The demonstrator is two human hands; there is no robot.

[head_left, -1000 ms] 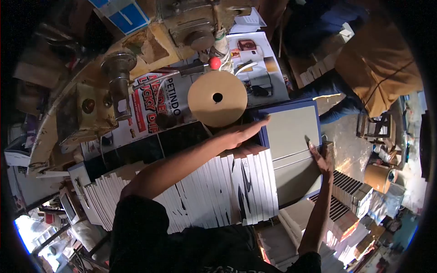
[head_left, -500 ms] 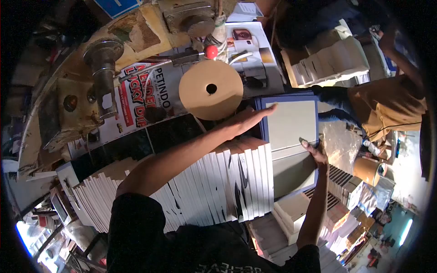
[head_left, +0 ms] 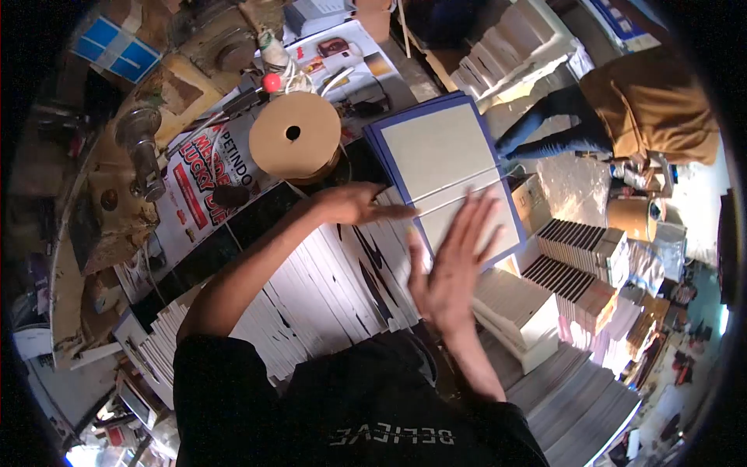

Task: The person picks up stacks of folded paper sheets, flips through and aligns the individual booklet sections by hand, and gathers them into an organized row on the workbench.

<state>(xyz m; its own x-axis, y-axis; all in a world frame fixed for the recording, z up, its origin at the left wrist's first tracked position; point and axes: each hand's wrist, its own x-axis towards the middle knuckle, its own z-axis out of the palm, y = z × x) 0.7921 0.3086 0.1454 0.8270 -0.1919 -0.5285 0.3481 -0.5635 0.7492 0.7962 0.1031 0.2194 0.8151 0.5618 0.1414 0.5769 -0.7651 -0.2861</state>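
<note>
A stack of blue-edged covers with pale grey boards (head_left: 440, 148) lies tilted at the right end of a long row of white book blocks (head_left: 311, 272). My left hand (head_left: 354, 204) rests over the row's back edge, its index finger stretched to the left edge of the covers. Fingers spread and blurred by motion, my right hand (head_left: 455, 272) is over the lower board and its near left edge; whether it touches the board is unclear. Neither hand has closed on anything.
Behind the row are a cardboard-topped roll (head_left: 296, 136), a red knob (head_left: 271, 82) and metal machinery (head_left: 140, 148). Stacks of books (head_left: 576, 249) stand at the right. A person in a brown top (head_left: 650, 105) is beyond, at the upper right.
My right hand has left the covers' right edge and moved to their lower left, fingers spreading. My left hand has slid down the covers' left side. The view has shifted and turned.
</note>
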